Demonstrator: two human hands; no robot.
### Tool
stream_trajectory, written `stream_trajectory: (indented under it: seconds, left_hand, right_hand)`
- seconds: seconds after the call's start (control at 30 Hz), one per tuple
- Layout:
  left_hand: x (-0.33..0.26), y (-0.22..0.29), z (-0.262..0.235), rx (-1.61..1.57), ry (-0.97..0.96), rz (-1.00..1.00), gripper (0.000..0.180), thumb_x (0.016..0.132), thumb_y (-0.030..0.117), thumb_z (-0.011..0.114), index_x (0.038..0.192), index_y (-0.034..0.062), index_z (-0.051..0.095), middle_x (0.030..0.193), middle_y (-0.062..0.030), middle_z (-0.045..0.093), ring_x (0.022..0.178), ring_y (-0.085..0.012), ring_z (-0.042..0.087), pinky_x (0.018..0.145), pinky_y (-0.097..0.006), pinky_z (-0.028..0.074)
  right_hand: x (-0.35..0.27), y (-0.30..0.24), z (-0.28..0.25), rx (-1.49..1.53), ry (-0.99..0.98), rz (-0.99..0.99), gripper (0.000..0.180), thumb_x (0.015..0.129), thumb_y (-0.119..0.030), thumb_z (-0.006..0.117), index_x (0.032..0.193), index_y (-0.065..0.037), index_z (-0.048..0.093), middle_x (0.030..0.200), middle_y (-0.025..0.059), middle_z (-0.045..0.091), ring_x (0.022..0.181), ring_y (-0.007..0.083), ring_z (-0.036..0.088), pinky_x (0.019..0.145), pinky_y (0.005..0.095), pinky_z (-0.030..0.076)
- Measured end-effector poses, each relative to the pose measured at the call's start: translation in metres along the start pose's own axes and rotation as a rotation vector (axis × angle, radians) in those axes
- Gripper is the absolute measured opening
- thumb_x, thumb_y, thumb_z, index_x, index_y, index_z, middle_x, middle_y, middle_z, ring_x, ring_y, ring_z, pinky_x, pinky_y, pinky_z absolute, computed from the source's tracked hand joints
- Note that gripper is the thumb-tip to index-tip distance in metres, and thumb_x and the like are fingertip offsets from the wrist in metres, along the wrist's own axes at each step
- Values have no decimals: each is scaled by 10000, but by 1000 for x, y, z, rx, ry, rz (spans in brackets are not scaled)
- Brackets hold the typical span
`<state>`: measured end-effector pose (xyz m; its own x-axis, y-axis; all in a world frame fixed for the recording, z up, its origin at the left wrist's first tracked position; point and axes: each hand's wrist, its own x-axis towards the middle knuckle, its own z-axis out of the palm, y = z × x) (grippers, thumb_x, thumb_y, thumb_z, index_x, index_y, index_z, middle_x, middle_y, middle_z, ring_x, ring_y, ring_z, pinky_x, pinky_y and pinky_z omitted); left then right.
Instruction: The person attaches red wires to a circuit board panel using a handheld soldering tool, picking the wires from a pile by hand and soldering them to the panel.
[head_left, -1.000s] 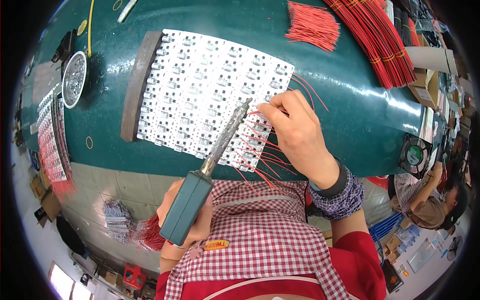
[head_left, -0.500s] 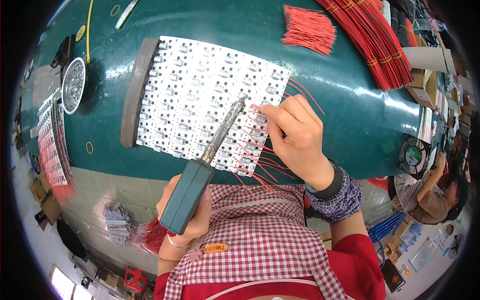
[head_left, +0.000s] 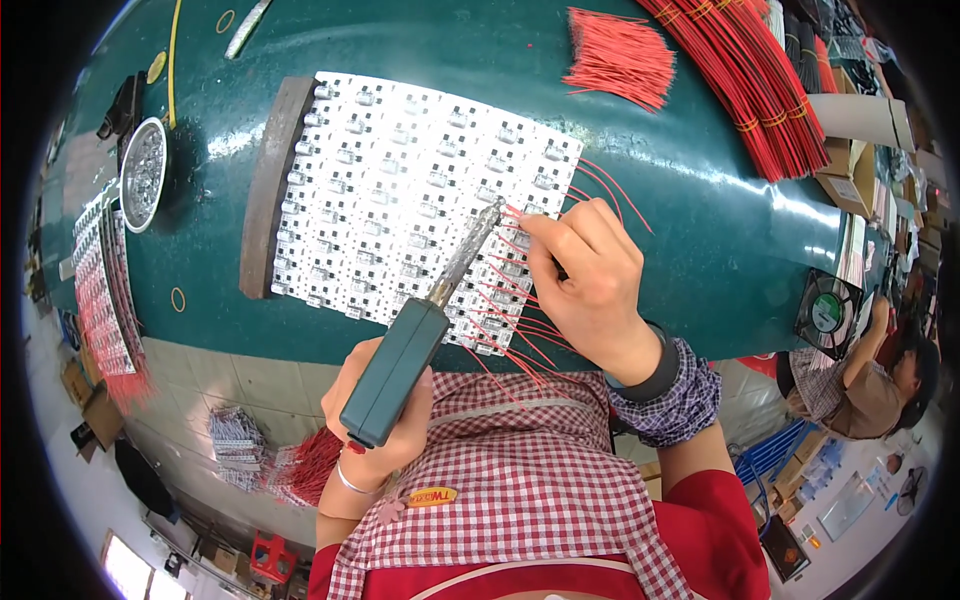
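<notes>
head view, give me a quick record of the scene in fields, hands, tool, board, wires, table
left hand: left hand grips the soldering iron
right hand: right hand pinches a red wire at the board's right edge
board: white circuit board panel, flat
table: green table
loose wires: red wire pile, far side
fan: small fan, right

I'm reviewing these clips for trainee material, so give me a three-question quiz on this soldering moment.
1. True or false: the left hand holds the green-handled soldering iron.
2. What do the right hand fingers pinch? A) a red wire B) a coin C) a screwdriver
3. Fill in: the iron's tip meets the white panel of small circuit boards at its ____ edge, as pictured.

Key: 1 true; 2 A; 3 right.
</notes>
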<state>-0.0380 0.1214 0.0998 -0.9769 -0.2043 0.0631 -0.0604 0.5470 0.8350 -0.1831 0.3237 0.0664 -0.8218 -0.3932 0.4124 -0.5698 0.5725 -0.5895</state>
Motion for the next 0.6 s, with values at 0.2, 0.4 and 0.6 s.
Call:
stream_trajectory:
  seconds: [0.2, 0.4, 0.6]
  left_hand:
    - [5, 2, 3, -9, 15, 41, 228, 731, -92, 731, 956, -56, 714, 967, -168, 703, 732, -258, 691, 659, -314, 555]
    - [5, 0, 4, -2, 13, 34, 214, 722, -91, 726, 931, -47, 708, 902, -140, 671, 690, -247, 663, 627, -317, 536]
    - [7, 9, -1, 4, -18, 11, 207, 714, -88, 727, 914, -39, 703, 885, -134, 660, 695, -255, 666, 629, -318, 535]
  right_hand:
    - [0, 0, 1, 3, 14, -16, 312, 702, 133, 736, 965, -31, 716, 742, 70, 529, 664, 244, 535, 561, 362, 439]
    - [1, 0, -1, 9, -3, -21, 315, 694, 133, 736, 964, -28, 717, 753, 71, 534, 673, 245, 537, 567, 363, 441]
    - [1, 1, -1, 24, -10, -12, 308, 695, 132, 734, 955, -32, 718, 756, 71, 535, 680, 246, 540, 573, 365, 445]
